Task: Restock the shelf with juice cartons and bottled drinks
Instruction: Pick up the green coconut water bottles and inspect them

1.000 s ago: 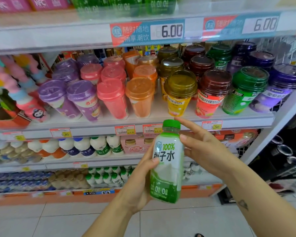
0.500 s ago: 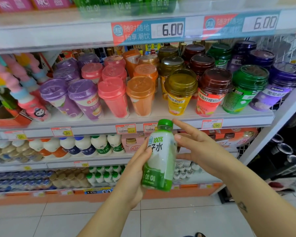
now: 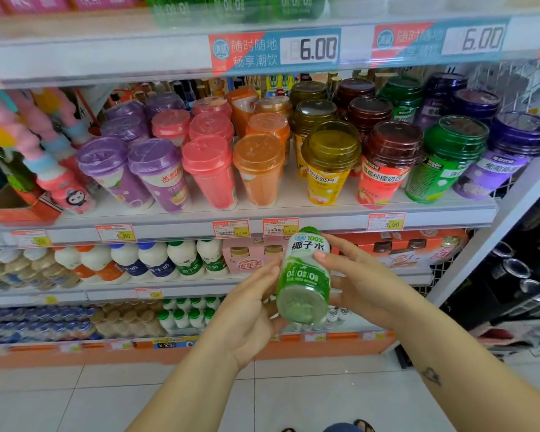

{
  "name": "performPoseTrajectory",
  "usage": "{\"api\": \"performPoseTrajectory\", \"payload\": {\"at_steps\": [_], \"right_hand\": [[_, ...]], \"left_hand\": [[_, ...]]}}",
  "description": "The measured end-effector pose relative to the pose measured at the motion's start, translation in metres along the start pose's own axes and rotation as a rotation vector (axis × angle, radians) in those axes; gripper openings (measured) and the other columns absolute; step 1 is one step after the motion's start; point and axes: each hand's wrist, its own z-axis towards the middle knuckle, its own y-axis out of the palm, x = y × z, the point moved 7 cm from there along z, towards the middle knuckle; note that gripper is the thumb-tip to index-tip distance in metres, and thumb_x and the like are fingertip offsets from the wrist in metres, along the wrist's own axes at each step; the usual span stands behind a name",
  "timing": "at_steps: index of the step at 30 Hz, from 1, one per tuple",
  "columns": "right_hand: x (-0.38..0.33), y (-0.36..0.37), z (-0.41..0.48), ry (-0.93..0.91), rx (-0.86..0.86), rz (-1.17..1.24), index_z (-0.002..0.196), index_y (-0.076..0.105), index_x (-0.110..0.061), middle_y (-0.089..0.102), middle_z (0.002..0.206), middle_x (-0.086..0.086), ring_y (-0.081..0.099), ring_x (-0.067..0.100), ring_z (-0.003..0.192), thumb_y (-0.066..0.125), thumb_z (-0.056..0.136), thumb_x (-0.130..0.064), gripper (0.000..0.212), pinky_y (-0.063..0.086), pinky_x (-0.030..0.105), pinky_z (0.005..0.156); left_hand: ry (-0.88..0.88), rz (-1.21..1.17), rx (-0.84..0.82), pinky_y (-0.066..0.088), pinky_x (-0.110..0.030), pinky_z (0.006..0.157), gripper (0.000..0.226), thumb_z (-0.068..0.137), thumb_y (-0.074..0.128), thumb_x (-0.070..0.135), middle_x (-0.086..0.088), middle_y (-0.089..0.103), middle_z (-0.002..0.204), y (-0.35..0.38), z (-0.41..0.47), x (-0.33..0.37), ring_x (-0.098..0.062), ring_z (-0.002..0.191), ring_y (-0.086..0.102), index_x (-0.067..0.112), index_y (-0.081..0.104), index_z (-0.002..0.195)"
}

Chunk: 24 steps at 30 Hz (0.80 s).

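A green-and-white coconut water bottle (image 3: 304,275) with a green cap is held in front of the lower shelves, tilted so its base faces me and its cap points toward the shelf. My left hand (image 3: 250,302) holds its left side and underside. My right hand (image 3: 360,277) grips the right side, with the thumb across the label and the fingers behind. Blurred green bottles (image 3: 231,6) of a similar look stand on the top shelf (image 3: 106,57), above a 6.00 price tag (image 3: 317,49).
The middle shelf (image 3: 169,227) carries rows of lidded drink cups in purple, pink, orange, yellow, red and green. Small white milk bottles (image 3: 156,260) and boxed drinks (image 3: 396,254) fill the shelves below. A white upright post (image 3: 493,241) ends the shelving on the right. White tiled floor lies underneath.
The bottle has tipped from nearly upright to base toward me and shifted slightly right. My right hand has closed onto its side, where before it only touched near the cap.
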Motion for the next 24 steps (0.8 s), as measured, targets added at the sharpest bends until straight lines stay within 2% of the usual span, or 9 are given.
{"api": "performPoseTrajectory", "payload": {"at_steps": [3, 5, 8, 11, 14, 17, 19, 21, 24], "right_hand": [[0.003, 0.000, -0.002, -0.058, 0.032, 0.008, 0.129, 0.049, -0.024, 0.068, 0.115, 0.010, 0.070, 0.024, 0.097, 0.071, 0.071, -0.020, 0.063, 0.058, 0.039, 0.070], [0.002, 0.001, -0.004, -0.096, 0.041, -0.018, 0.132, 0.047, -0.025, 0.063, 0.122, 0.012, 0.068, 0.024, 0.102, 0.070, 0.071, -0.020, 0.066, 0.058, 0.040, 0.076], [-0.001, 0.000, -0.006, -0.121, 0.049, -0.117, 0.136, 0.044, -0.027, 0.063, 0.123, 0.008, 0.068, 0.020, 0.103, 0.069, 0.071, -0.026, 0.070, 0.055, 0.035, 0.085], [-0.004, -0.001, -0.008, -0.088, 0.026, -0.209, 0.137, 0.043, -0.031, 0.065, 0.121, 0.001, 0.066, 0.015, 0.105, 0.069, 0.072, -0.033, 0.069, 0.052, 0.038, 0.091], [-0.002, 0.004, -0.008, -0.029, -0.031, -0.139, 0.132, 0.051, -0.029, 0.066, 0.120, 0.002, 0.066, 0.018, 0.107, 0.069, 0.074, -0.037, 0.061, 0.053, 0.044, 0.091], [0.004, 0.005, -0.005, -0.024, 0.018, -0.084, 0.129, 0.054, -0.019, 0.067, 0.120, 0.008, 0.066, 0.024, 0.106, 0.069, 0.075, -0.034, 0.057, 0.055, 0.045, 0.086], [0.010, 0.003, -0.004, -0.009, 0.040, -0.006, 0.128, 0.054, -0.012, 0.067, 0.119, 0.012, 0.066, 0.029, 0.107, 0.067, 0.079, -0.032, 0.055, 0.054, 0.048, 0.089], [0.013, 0.006, -0.005, 0.002, 0.009, 0.100, 0.127, 0.056, -0.007, 0.066, 0.118, 0.016, 0.066, 0.031, 0.106, 0.064, 0.085, -0.029, 0.047, 0.055, 0.047, 0.087], [0.014, 0.005, -0.005, -0.035, -0.004, 0.171, 0.126, 0.057, -0.006, 0.066, 0.117, 0.018, 0.066, 0.030, 0.102, 0.065, 0.081, -0.030, 0.051, 0.057, 0.043, 0.082]], "left_hand": [[-0.094, -0.057, -0.025, 0.058, -0.039, 0.069, 0.035, 0.089, 0.057, 0.028, -0.020, 0.064, 0.121, 0.003, -0.003, -0.009, -0.030, 0.098, 0.064, 0.010, 0.064, 0.118], [-0.164, -0.123, -0.076, 0.059, -0.042, 0.068, 0.035, 0.093, 0.054, 0.030, -0.021, 0.066, 0.118, 0.007, -0.006, -0.014, -0.031, 0.092, 0.068, 0.007, 0.063, 0.118], [-0.169, -0.129, -0.109, 0.059, -0.039, 0.065, 0.036, 0.094, 0.052, 0.034, -0.019, 0.069, 0.109, 0.009, -0.008, -0.015, -0.028, 0.083, 0.070, 0.008, 0.064, 0.116], [-0.014, 0.017, -0.046, 0.059, -0.035, 0.065, 0.036, 0.087, 0.058, 0.034, -0.014, 0.072, 0.103, 0.004, -0.006, -0.007, -0.024, 0.082, 0.071, 0.012, 0.065, 0.114], [0.239, 0.336, 0.067, 0.057, -0.033, 0.074, 0.035, 0.083, 0.067, 0.024, -0.003, 0.070, 0.112, 0.000, -0.006, 0.009, -0.017, 0.095, 0.070, 0.023, 0.062, 0.118], [0.330, 0.426, 0.070, 0.054, -0.019, 0.068, 0.023, 0.091, 0.061, 0.016, 0.010, 0.071, 0.104, 0.005, -0.013, 0.016, -0.005, 0.091, 0.068, 0.028, 0.068, 0.110], [0.301, 0.386, 0.056, 0.054, -0.021, 0.070, 0.022, 0.093, 0.059, 0.016, 0.006, 0.071, 0.107, 0.003, -0.014, 0.016, -0.005, 0.092, 0.068, 0.024, 0.069, 0.110], [0.216, 0.330, 0.037, 0.057, -0.032, 0.078, 0.027, 0.092, 0.059, 0.020, -0.001, 0.069, 0.115, 0.000, -0.012, 0.010, -0.012, 0.098, 0.067, 0.022, 0.065, 0.118], [-0.065, 0.237, -0.070, 0.055, -0.045, 0.085, 0.042, 0.085, 0.059, 0.040, -0.010, 0.069, 0.114, 0.004, -0.014, -0.016, -0.023, 0.095, 0.068, 0.018, 0.062, 0.122]]}}
